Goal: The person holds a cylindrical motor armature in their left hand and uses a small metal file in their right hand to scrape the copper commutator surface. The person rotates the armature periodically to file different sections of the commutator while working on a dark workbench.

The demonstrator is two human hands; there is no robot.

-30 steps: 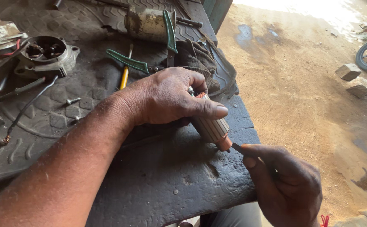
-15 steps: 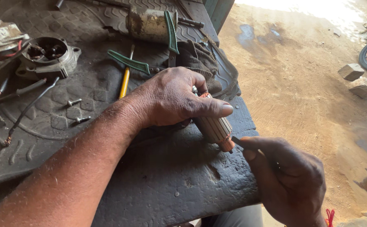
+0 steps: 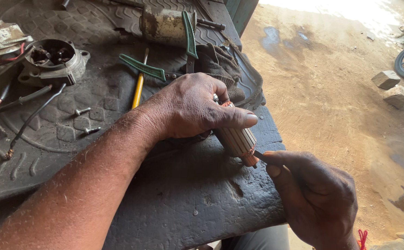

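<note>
My left hand and its forearm, running from the lower left of the frame, are bare, with no sleeve and no glove. My right hand, lower right, is bare too, with a red thread at the wrist.

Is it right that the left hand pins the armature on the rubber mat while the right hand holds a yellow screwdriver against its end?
Not quite. The right hand holds a thin dark tool at the armature's end; the yellow screwdriver lies untouched on the mat. The left hand does pin the armature, per the head view.
</note>
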